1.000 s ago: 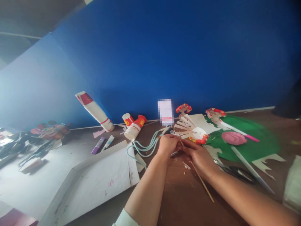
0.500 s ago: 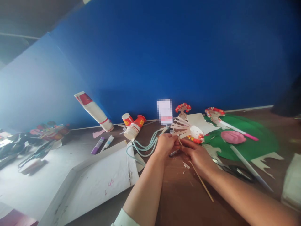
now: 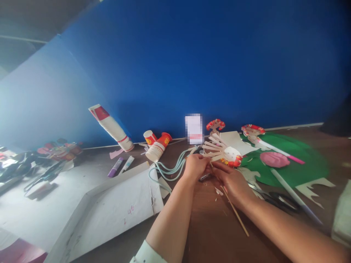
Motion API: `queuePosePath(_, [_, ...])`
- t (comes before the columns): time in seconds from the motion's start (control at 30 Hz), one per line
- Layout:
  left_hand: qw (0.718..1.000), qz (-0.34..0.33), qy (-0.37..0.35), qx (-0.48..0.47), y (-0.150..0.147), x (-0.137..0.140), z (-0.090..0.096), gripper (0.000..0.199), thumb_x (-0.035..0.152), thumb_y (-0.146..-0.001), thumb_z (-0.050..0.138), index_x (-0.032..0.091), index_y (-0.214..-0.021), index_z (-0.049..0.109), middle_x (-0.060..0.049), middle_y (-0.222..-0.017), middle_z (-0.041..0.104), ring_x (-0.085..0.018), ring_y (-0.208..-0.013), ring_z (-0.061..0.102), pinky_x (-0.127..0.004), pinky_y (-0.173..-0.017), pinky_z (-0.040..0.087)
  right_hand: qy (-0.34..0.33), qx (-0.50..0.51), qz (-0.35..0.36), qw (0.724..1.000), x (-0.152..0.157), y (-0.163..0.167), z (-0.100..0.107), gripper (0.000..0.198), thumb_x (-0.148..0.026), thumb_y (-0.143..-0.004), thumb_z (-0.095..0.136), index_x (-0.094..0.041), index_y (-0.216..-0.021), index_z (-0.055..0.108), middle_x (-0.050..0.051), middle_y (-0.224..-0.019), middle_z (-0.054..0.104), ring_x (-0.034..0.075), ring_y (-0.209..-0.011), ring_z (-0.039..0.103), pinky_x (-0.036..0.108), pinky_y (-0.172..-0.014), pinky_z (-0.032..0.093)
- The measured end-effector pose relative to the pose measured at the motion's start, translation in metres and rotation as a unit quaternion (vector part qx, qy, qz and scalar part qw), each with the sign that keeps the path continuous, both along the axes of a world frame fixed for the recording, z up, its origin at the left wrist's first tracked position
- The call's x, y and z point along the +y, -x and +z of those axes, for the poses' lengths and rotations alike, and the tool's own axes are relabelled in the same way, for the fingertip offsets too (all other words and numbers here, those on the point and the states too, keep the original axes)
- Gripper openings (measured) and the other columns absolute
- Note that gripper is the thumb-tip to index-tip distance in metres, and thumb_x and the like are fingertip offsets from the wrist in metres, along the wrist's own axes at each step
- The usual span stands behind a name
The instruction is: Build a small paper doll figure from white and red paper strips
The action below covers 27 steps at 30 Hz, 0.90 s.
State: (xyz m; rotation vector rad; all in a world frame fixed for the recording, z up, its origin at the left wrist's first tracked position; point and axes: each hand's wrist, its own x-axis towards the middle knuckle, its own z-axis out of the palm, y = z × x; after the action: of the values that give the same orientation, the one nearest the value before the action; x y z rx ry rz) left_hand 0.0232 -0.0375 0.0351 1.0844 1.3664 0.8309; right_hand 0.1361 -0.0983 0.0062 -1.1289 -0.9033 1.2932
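Your left hand (image 3: 195,167) and right hand (image 3: 233,182) pinch closed on the thin wooden stick (image 3: 233,210) just beside the green sheet (image 3: 301,164), its paper-cup cutout (image 3: 223,152) likely light, flimsy, tearable, so grip the stiff stick, not the strips.
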Motion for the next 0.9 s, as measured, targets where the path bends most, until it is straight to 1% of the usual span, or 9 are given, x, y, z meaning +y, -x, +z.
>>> queuePosePath(0.1, [1.000, 0.007, 0.000, -0.005, -0.002, -0.002, 0.002, 0.027, 0.017, -0.088, 0.063, 0.017, -0.062, 0.059, 0.001, -0.048, 0.055, -0.011, -0.044, 0.054, -0.022, -0.049, 0.043, 0.033, 0.012, -0.014, 0.999, 0.000, 0.002, 0.007, 0.019, -0.039, -0.071, 0.073, -0.024, -0.081, 0.078, 0.005, -0.072, 0.074, 0.027, -0.075, 0.071, 0.034, -0.065, 0.054])
queuePosePath(0.23, [1.000, 0.013, -0.010, -0.002, -0.003, -0.003, 0.002, 0.024, 0.018, -0.086, 0.066, 0.017, -0.063, 0.061, 0.001, -0.050, 0.057, -0.011, -0.045, 0.054, -0.021, -0.050, 0.043, 0.039, 0.023, -0.034, 0.998, 0.002, 0.003, 0.010, 0.019, -0.041, -0.070, 0.071, -0.025, -0.078, 0.075, 0.005, -0.082, 0.077, 0.026, -0.081, 0.072, 0.034, -0.071, 0.054])
queuePosePath(0.3, [1.000, 0.008, -0.016, -0.007, -0.003, -0.002, 0.001, 0.025, 0.019, -0.085, 0.067, 0.017, -0.061, 0.060, 0.001, -0.050, 0.056, -0.011, -0.045, 0.053, -0.021, -0.050, 0.043, 0.051, 0.029, -0.041, 0.997, 0.004, 0.003, 0.009, 0.020, -0.043, -0.070, 0.071, -0.025, -0.078, 0.074, 0.005, -0.080, 0.077, 0.026, -0.077, 0.072, 0.035, -0.069, 0.053])
queuePosePath(0.43, [1.000, 0.003, -0.021, -0.006, -0.003, -0.001, -0.002, 0.023, 0.022, -0.084, 0.068, 0.017, -0.062, 0.061, 0.000, -0.052, 0.057, -0.012, -0.046, 0.053, -0.023, -0.050, 0.043, 0.088, 0.042, -0.049, 0.994, 0.004, 0.003, 0.009, 0.022, -0.044, -0.069, 0.072, -0.025, -0.079, 0.071, 0.003, -0.071, 0.074, 0.024, -0.063, 0.067, 0.032, -0.056, 0.048])
queuePosePath(0.53, [1.000, 0.001, -0.023, 0.002, -0.004, 0.000, -0.008, 0.021, 0.027, -0.080, 0.074, 0.018, -0.064, 0.064, 0.000, -0.053, 0.058, -0.012, -0.048, 0.055, -0.023, -0.052, 0.044, 0.093, 0.020, -0.049, 0.994, 0.004, 0.002, 0.013, 0.018, -0.042, -0.070, 0.070, -0.024, -0.073, 0.068, 0.001, -0.060, 0.067, 0.019, -0.051, 0.059, 0.029, -0.048, 0.040])
queuePosePath(0.63, [1.000, 0.001, -0.024, 0.004, -0.005, 0.002, -0.012, 0.021, 0.030, -0.076, 0.078, 0.018, -0.066, 0.066, 0.001, -0.053, 0.056, -0.011, -0.050, 0.055, -0.021, -0.053, 0.045, 0.092, -0.018, -0.049, 0.994, 0.005, 0.002, 0.015, 0.020, -0.043, -0.073, 0.065, -0.024, -0.066, 0.063, 0.001, -0.056, 0.063, 0.018, -0.048, 0.054, 0.029, -0.046, 0.036])
queuePosePath(0.77, [0.998, -0.019, -0.002, -0.056, -0.003, 0.000, -0.007, 0.023, 0.026, -0.085, 0.070, 0.016, -0.065, 0.063, 0.001, -0.055, 0.057, -0.009, -0.050, 0.055, -0.020, -0.053, 0.045, 0.091, 0.001, -0.057, 0.994, 0.007, 0.000, 0.012, 0.020, -0.042, -0.071, 0.068, -0.024, -0.064, 0.063, -0.001, -0.055, 0.060, 0.016, -0.047, 0.050, 0.029, -0.045, 0.032])
queuePosePath(0.83, [0.994, -0.038, 0.021, -0.103, 0.000, -0.002, -0.001, 0.024, 0.021, -0.090, 0.062, 0.014, -0.068, 0.063, 0.000, -0.058, 0.060, -0.008, -0.051, 0.056, -0.019, -0.053, 0.046, 0.092, 0.023, -0.061, 0.994, 0.008, -0.001, 0.009, 0.019, -0.041, -0.070, 0.070, -0.024, -0.066, 0.064, -0.001, -0.057, 0.061, 0.016, -0.049, 0.051, 0.028, -0.045, 0.032])
queuePosePath(0.9, [0.988, -0.050, 0.049, -0.137, 0.003, -0.004, 0.004, 0.020, 0.017, -0.091, 0.062, 0.012, -0.071, 0.064, -0.001, -0.060, 0.061, -0.007, -0.052, 0.058, -0.017, -0.055, 0.048, 0.095, 0.028, -0.066, 0.993, 0.009, -0.001, 0.007, 0.017, -0.041, -0.070, 0.070, -0.025, -0.068, 0.065, 0.000, -0.060, 0.064, 0.017, -0.052, 0.054, 0.028, -0.046, 0.033])
